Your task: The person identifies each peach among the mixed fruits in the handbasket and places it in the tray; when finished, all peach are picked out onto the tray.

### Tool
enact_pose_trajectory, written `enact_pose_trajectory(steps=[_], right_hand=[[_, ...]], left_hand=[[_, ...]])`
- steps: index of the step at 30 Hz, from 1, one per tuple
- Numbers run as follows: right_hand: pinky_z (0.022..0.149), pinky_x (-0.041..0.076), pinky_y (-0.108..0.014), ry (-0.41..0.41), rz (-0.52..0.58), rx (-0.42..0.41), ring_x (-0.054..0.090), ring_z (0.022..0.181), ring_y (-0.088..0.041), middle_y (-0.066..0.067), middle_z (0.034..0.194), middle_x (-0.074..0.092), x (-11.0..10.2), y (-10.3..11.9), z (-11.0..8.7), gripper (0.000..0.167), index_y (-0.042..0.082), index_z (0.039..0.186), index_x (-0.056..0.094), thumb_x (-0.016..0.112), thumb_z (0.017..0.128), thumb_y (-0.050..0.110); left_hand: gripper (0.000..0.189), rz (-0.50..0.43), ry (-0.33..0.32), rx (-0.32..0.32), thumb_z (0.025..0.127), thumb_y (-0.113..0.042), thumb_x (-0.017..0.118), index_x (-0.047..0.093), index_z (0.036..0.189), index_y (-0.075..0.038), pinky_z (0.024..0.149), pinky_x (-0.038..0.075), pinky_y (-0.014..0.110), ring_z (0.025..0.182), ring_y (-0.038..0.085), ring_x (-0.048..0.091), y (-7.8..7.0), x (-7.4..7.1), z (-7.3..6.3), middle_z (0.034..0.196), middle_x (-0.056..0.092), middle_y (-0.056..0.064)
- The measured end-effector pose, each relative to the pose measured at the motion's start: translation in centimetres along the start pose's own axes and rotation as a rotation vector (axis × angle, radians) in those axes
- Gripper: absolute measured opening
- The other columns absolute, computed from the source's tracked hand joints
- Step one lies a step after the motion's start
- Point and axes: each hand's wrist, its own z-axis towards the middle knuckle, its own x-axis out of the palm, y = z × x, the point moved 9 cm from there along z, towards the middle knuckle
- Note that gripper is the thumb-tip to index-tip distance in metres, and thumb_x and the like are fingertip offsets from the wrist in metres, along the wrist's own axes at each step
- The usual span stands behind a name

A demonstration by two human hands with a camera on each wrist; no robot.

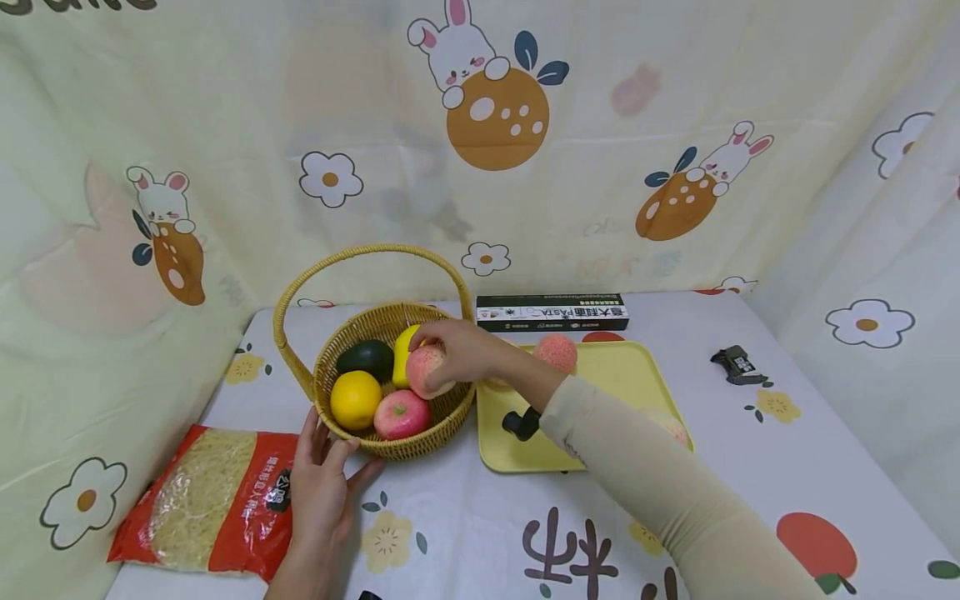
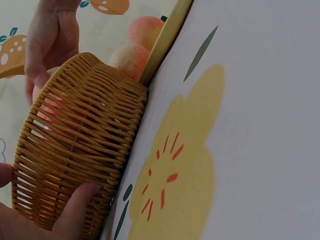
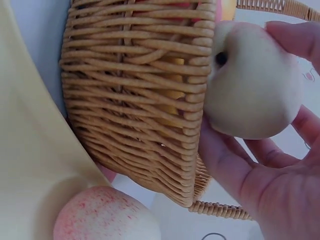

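Observation:
My right hand (image 1: 461, 354) holds a pink, speckled peach (image 1: 427, 368) over the right side of a wicker basket (image 1: 416, 447). In the right wrist view, thumb and fingers wrap the peach's pale underside (image 3: 255, 82) right at the rim. Inside the basket lie a dark green avocado (image 1: 365, 361), a yellow-orange orange (image 1: 356, 400), a pinkish-red apple (image 1: 402, 414) and a yellow fruit (image 1: 402, 354) partly covered by my hand. My left hand (image 1: 326, 492) rests against the basket's front left, fingers spread; its thumb (image 2: 80, 205) presses the outer weave in the left wrist view.
Right of the basket, a yellow tray (image 1: 525, 462) bears several peaches, one (image 1: 556, 354) at its back; my right arm crosses over it. A black-and-white pasta box (image 1: 551, 313) lies behind. A red pasta bag (image 1: 202, 500) lies at left, a small black object (image 1: 738, 365) far right.

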Motion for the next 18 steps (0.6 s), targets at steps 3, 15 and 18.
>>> enact_pose_trajectory(steps=[3, 15, 18], right_hand=[[0.095, 0.055, -0.036, -0.021, 0.104, 0.024, 0.06, 0.114, -0.023, -0.002, 0.132, 0.066, -0.1, -0.4, -0.1, 0.051, 0.024, 0.126, 0.068, 0.086, 0.078, 0.023], [0.079, 0.061, -0.032, -0.051, 0.485, 0.09, 0.059, 0.106, -0.027, -0.012, 0.135, 0.06, -0.2, -1.3, -0.6, 0.052, 0.018, 0.133, 0.065, 0.083, 0.084, 0.015], [0.078, 0.066, -0.039, -0.044, 0.601, 0.118, 0.062, 0.102, -0.026, -0.015, 0.135, 0.056, 0.0, -1.5, -0.7, 0.052, 0.016, 0.134, 0.064, 0.082, 0.085, 0.01]], left_hand=[[0.088, 0.004, 0.001, -0.003, 0.101, -0.007, 0.058, 0.016, 0.169, -0.044, 0.095, 0.063, 0.044, 0.154, 0.028, 0.037, 0.0, 0.0, 0.0, 0.177, 0.019, -0.004], [0.088, -0.006, -0.001, -0.008, 0.102, -0.007, 0.058, 0.016, 0.168, -0.046, 0.096, 0.063, 0.045, 0.154, 0.028, 0.036, -0.1, 0.0, -0.1, 0.177, 0.018, -0.005], [0.087, -0.005, -0.004, -0.008, 0.102, -0.007, 0.058, 0.016, 0.168, -0.045, 0.096, 0.063, 0.045, 0.155, 0.028, 0.036, -0.1, 0.0, -0.1, 0.178, 0.018, -0.005]])
